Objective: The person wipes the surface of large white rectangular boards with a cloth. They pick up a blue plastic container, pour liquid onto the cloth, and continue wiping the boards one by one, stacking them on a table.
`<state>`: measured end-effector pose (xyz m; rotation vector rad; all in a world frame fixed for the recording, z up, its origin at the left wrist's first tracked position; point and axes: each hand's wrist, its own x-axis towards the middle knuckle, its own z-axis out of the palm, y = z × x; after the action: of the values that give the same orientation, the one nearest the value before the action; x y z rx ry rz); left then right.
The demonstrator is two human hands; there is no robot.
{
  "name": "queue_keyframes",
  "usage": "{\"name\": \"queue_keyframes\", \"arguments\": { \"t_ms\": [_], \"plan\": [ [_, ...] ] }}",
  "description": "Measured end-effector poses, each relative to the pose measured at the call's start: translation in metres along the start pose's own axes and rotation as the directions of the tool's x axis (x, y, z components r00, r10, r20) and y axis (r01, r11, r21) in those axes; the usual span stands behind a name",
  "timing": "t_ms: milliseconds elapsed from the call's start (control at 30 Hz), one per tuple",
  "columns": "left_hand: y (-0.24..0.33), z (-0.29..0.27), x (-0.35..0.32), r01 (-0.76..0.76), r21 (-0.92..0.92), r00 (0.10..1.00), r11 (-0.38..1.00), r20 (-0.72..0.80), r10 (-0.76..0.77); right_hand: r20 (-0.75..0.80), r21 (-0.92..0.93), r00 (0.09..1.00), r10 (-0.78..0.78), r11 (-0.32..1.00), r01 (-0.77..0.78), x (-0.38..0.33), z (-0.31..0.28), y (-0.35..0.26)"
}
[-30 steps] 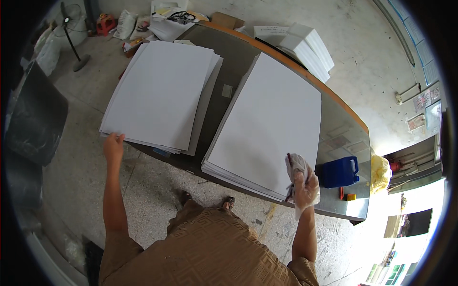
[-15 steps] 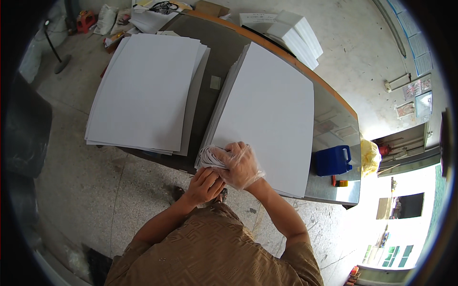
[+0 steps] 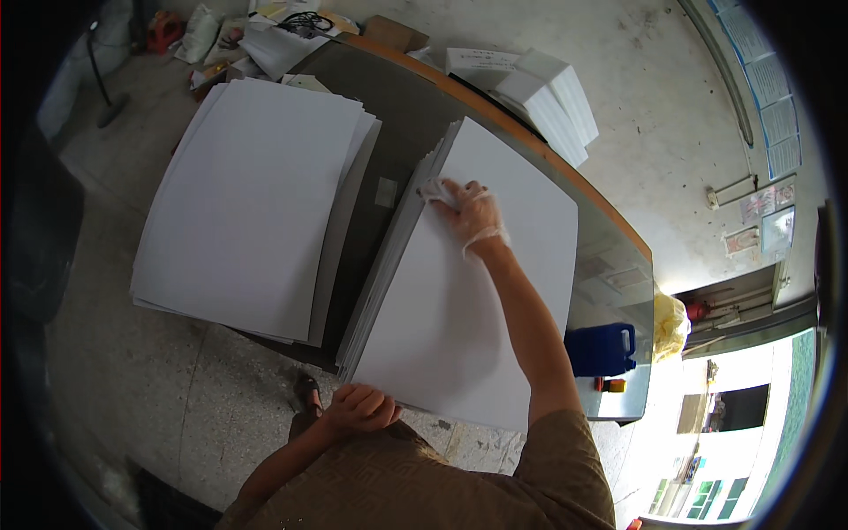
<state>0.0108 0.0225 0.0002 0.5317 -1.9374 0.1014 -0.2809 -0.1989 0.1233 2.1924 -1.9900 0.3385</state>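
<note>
A: How is the person's right arm set?
B: The right forearm (image 3: 527,327) reaches forward and slants leftward over the right stack of white sheets (image 3: 477,331), which lies on the dark surface (image 3: 405,141). The right grip (image 3: 480,215), in a clear plastic glove (image 3: 492,237), is palm down near the stack's far left edge.
A: Is that grip holding anything?
B: Yes, it is closed round a crumpled pale wad (image 3: 433,189), which rests against the top sheet at that edge.
A: And the left one?
B: The left grip (image 3: 362,408) sits low, close to the body, at the stack's near left corner. Its fingers are curled, knuckles up; whether they pinch a sheet, one cannot tell.
A: What lies around?
B: Another stack of sheets (image 3: 243,216) to the left, and a blue jug (image 3: 601,352) to the right.
</note>
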Motion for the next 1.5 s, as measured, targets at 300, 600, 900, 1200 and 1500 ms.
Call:
{"name": "queue_keyframes", "arguments": {
  "t_ms": [300,600,900,1200,1500],
  "plan": [
    [0.01,-0.014,-0.006,0.019,0.106,0.996,0.994,0.081,-0.028,-0.013,-0.073,0.976,0.219,0.973,-0.22,0.169,0.033,0.127],
    [0.002,0.012,-0.011,0.018,0.098,0.989,0.995,-0.147,-0.004,0.11,0.094,0.982,0.155,0.982,-0.166,0.0,-0.006,0.036],
    [-0.005,0.004,-0.003,-0.012,0.059,1.0,0.998,0.022,0.01,0.04,0.269,0.945,-0.324,0.915,0.302,-0.267,-0.083,-0.076],
    [0.013,0.002,-0.014,0.101,0.109,0.995,0.989,-0.029,-0.099,0.073,0.028,0.979,0.192,0.981,-0.194,-0.009,-0.015,0.112],
    [0.016,0.001,-0.012,0.154,0.148,0.988,0.977,-0.057,-0.147,-0.1,-0.063,0.967,0.235,0.968,-0.242,0.067,0.007,0.183]
  ]
}}
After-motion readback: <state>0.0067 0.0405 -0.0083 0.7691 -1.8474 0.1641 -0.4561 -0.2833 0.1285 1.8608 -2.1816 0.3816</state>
